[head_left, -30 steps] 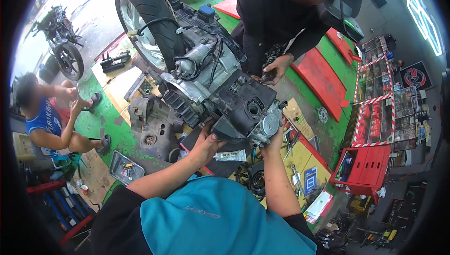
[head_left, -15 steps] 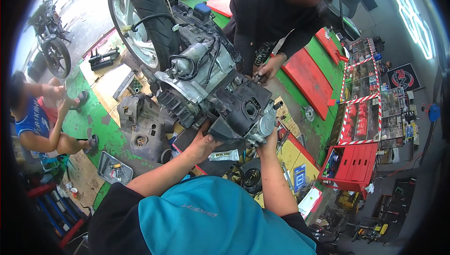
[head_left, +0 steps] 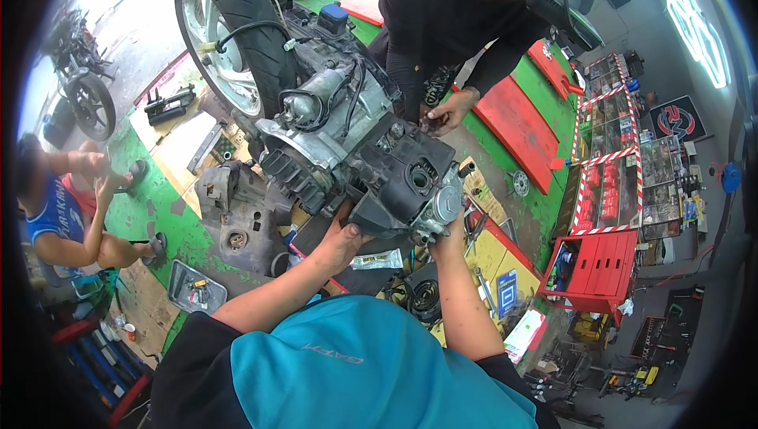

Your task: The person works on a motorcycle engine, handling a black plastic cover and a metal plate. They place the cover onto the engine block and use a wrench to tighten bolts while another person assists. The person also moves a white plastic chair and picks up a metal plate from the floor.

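A scooter engine with its rear wheel attached lies tilted before me. My left hand grips the lower edge of the black plastic engine cover, its fingertips hidden underneath. At the cover's right end, my right hand is wrapped under a round silvery metal housing; most of its fingers are out of sight. Across from me, a co-worker in black has a hand at the engine's far side, with its fingers around something too small to make out.
A dirty dark plastic cover lies left of the engine, near a metal tray of small parts. A silvery tube packet and wrenches lie below. Red panels and a red cabinet stand right. Someone sits at far left.
My view has shifted slightly. The co-worker's fingers have changed position a little at the engine's far side. Both my hands keep their hold on the engine.
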Available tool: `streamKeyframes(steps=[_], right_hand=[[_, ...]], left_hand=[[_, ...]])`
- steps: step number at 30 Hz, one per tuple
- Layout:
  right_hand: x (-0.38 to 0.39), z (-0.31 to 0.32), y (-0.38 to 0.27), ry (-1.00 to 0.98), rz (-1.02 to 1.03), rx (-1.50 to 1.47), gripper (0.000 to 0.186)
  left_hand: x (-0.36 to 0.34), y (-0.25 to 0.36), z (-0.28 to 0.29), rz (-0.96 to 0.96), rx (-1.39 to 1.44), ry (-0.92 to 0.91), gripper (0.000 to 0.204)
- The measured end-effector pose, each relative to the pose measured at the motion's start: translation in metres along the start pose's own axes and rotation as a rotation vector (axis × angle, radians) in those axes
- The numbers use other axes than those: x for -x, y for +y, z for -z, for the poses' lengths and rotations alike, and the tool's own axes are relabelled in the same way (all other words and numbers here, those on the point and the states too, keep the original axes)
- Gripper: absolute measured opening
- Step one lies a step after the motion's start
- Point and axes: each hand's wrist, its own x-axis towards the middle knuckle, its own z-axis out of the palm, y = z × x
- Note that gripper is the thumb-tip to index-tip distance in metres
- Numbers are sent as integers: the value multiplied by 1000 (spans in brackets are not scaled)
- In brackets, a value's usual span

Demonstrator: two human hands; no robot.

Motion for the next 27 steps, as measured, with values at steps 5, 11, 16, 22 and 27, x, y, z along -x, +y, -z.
streamKeyframes(steps=[5, 11, 16, 22, 27], right_hand=[[-7, 7, -1, -29, 56, 55, 46], [-16, 8, -10, -71, 246, 96, 75], [6, -29, -26, -235, 543, 255, 95], [16, -32, -33, -213, 599, 463, 89], [16, -32, -30, -183, 617, 540, 86]], left_hand=[[-1, -10, 11, -1, -9, 42, 138], [0, -13, 13, 19, 20, 60, 142], [0, -15, 19, 24, 20, 79, 144], [0, -20, 23, 47, 4, 106, 148], [3, -8, 11, 58, -29, 82, 149]])
